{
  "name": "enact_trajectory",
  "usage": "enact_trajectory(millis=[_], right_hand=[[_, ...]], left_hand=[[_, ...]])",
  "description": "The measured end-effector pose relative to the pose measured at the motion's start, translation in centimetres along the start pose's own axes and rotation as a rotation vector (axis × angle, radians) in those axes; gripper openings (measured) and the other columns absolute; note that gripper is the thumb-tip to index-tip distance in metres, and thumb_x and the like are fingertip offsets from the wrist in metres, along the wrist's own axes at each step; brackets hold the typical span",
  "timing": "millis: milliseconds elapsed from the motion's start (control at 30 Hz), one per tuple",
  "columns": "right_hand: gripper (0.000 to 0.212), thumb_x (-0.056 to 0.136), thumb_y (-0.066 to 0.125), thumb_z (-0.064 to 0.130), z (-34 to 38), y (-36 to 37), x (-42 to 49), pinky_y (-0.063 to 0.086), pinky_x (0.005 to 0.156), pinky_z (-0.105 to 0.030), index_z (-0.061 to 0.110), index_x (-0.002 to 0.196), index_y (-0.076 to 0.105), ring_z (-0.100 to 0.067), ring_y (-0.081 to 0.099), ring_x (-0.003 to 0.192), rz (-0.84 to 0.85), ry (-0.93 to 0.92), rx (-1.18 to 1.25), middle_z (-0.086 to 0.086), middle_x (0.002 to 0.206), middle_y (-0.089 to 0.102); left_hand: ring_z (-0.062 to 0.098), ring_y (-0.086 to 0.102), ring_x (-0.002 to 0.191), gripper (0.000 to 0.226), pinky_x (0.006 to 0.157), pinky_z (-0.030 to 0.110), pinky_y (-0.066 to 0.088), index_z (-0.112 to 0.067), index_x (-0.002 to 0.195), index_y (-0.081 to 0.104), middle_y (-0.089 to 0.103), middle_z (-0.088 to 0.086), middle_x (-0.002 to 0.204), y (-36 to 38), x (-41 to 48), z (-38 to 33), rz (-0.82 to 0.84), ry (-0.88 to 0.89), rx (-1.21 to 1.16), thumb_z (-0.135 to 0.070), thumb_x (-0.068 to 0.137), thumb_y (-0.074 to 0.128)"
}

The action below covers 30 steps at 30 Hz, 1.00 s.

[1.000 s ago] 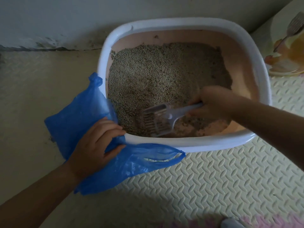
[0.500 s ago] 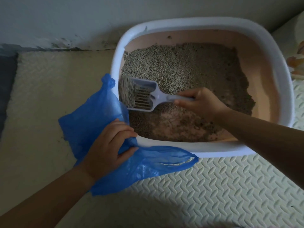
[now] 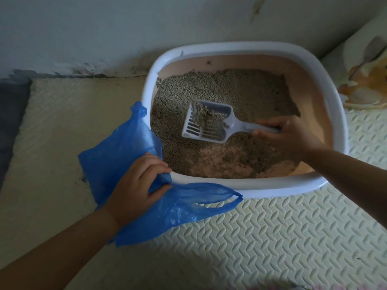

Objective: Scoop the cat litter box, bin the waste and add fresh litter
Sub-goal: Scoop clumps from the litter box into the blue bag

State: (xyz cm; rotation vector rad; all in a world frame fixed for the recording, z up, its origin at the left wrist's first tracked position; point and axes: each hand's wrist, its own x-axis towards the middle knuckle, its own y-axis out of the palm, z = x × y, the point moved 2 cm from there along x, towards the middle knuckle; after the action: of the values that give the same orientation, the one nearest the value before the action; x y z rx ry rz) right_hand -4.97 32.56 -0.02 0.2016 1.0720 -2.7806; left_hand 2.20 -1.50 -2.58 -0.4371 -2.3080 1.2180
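A white-rimmed litter box with a pink inside stands against the wall, holding grey litter that thins to bare bottom at the near side. My right hand grips the handle of a pale slotted scoop, which is lifted over the litter with a few clumps in its front corner. A blue plastic bag lies on the mat by the box's left front corner. My left hand grips the bag at the box's rim.
A cream textured foam mat covers the floor. The wall runs close behind the box. A dark mat edge lies at the far left. A printed litter sack stands at the right.
The scoop has swung from the near edge to the left side, then up over the middle of the litter, shedding most of its load. My left hand has stayed on the bag.
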Motion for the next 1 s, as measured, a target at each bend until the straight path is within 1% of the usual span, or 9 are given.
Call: enact_trajectory(millis=[167, 233, 333, 433, 500, 633, 733, 833, 1000], right_hand=[[0.021, 0.078, 0.069, 0.039, -0.6, -1.3, -0.8, 0.036, 0.049, -0.011, 0.037, 0.099, 0.067, -0.004, 0.049, 0.053, -0.025, 0.000, -0.042, -0.005, 0.069, 0.067], [0.030, 0.072, 0.063, 0.051, -0.7, -1.4, -0.9, 0.038, 0.052, -0.015, 0.039, 0.098, 0.068, -0.004, 0.051, 0.054, -0.009, -0.002, -0.048, -0.001, 0.070, 0.068], [0.043, 0.063, 0.056, 0.064, -0.8, -1.6, -0.8, 0.048, 0.061, -0.031, 0.043, 0.099, 0.068, -0.008, 0.058, 0.060, -0.021, 0.005, -0.067, 0.003, 0.075, 0.070], [0.037, 0.062, 0.056, 0.070, -1.0, -1.9, -0.5, 0.053, 0.065, -0.038, 0.053, 0.093, 0.063, -0.017, 0.066, 0.067, -0.034, -0.005, -0.075, 0.003, 0.077, 0.072], [0.037, 0.064, 0.060, 0.064, -0.9, -2.0, -0.4, 0.052, 0.065, -0.032, 0.047, 0.097, 0.064, -0.015, 0.066, 0.066, -0.033, -0.034, -0.077, 0.006, 0.075, 0.073], [0.031, 0.073, 0.067, 0.043, -0.4, -2.3, -0.6, 0.041, 0.054, -0.011, 0.036, 0.104, 0.065, -0.010, 0.060, 0.064, -0.050, -0.087, -0.071, 0.008, 0.068, 0.071], [0.026, 0.078, 0.071, 0.030, -0.4, -2.3, -0.7, 0.039, 0.055, -0.009, 0.038, 0.101, 0.062, -0.012, 0.057, 0.066, -0.040, -0.098, -0.079, 0.000, 0.070, 0.068], [0.027, 0.075, 0.069, 0.036, -0.4, -2.3, -0.8, 0.040, 0.057, -0.009, 0.036, 0.102, 0.064, -0.011, 0.058, 0.068, -0.029, -0.106, -0.088, -0.002, 0.073, 0.070], [0.031, 0.074, 0.066, 0.045, -0.4, -2.2, -0.6, 0.043, 0.056, -0.018, 0.033, 0.102, 0.068, -0.012, 0.059, 0.064, -0.022, -0.096, -0.120, 0.004, 0.071, 0.068]], left_hand=[[0.004, 0.047, 0.111, 0.030, 0.114, 0.029, 0.028, -0.007, 0.103, 0.066, 0.057, 0.000, 0.108, -0.1, 0.0, -0.2, 0.015, -0.028, -0.014, -0.032, 0.089, 0.058], [0.005, 0.048, 0.111, 0.031, 0.115, 0.028, 0.027, -0.007, 0.103, 0.065, 0.057, 0.001, 0.108, -0.2, 0.0, -0.2, 0.027, -0.039, -0.018, -0.033, 0.089, 0.057], [0.007, 0.049, 0.110, 0.032, 0.115, 0.027, 0.026, -0.007, 0.103, 0.066, 0.058, 0.003, 0.107, -0.2, 0.0, -0.3, 0.036, -0.048, -0.017, -0.034, 0.089, 0.057], [0.006, 0.049, 0.110, 0.031, 0.115, 0.028, 0.027, -0.008, 0.104, 0.065, 0.057, 0.002, 0.107, -0.3, 0.0, -0.3, 0.042, -0.048, -0.016, -0.034, 0.089, 0.058], [0.007, 0.050, 0.109, 0.031, 0.115, 0.028, 0.027, -0.008, 0.103, 0.065, 0.057, 0.001, 0.107, -0.3, 0.0, -0.4, 0.038, -0.046, -0.019, -0.034, 0.090, 0.057], [0.008, 0.050, 0.108, 0.031, 0.115, 0.028, 0.027, -0.007, 0.103, 0.065, 0.056, 0.001, 0.106, -0.3, 0.1, -0.4, 0.030, -0.040, -0.018, -0.034, 0.090, 0.057], [0.008, 0.051, 0.107, 0.030, 0.114, 0.029, 0.028, -0.008, 0.103, 0.065, 0.055, -0.001, 0.106, -0.3, 0.1, -0.4, 0.025, -0.038, -0.017, -0.034, 0.089, 0.058], [0.006, 0.050, 0.108, 0.030, 0.114, 0.028, 0.028, -0.008, 0.103, 0.065, 0.054, -0.002, 0.107, -0.4, 0.1, -0.4, 0.026, -0.042, -0.016, -0.034, 0.089, 0.057], [0.006, 0.049, 0.110, 0.029, 0.112, 0.027, 0.031, -0.010, 0.105, 0.064, 0.056, -0.001, 0.108, -0.8, 0.1, -0.4, 0.061, -0.041, -0.016, -0.034, 0.090, 0.058]])
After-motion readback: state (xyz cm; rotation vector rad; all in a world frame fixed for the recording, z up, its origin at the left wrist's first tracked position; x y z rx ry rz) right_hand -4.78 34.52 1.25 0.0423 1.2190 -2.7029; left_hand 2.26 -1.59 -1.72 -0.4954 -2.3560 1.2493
